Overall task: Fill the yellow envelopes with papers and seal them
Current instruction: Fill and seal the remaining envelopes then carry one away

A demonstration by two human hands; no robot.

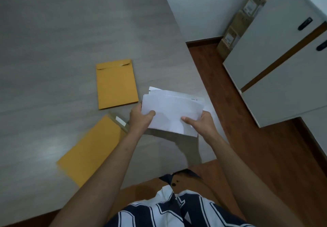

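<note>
A stack of white papers (172, 110) is held just above the grey table (62, 32), near its right edge. My left hand (140, 119) grips the stack's left end, thumb on top. My right hand (201, 123) grips its lower right corner, thumb on top too. One yellow envelope (115, 84) lies flat on the table left of the papers, its flap folded down at the far end. A second yellow envelope (92, 148) lies nearer me at a slant, partly under my left forearm, with its flap open and a white strip showing on the flap.
The table's right edge runs just past the papers, with brown wooden floor (247, 138) beyond it. White cabinets (276, 58) stand at the right, and cardboard boxes (237, 26) lean by the wall behind them.
</note>
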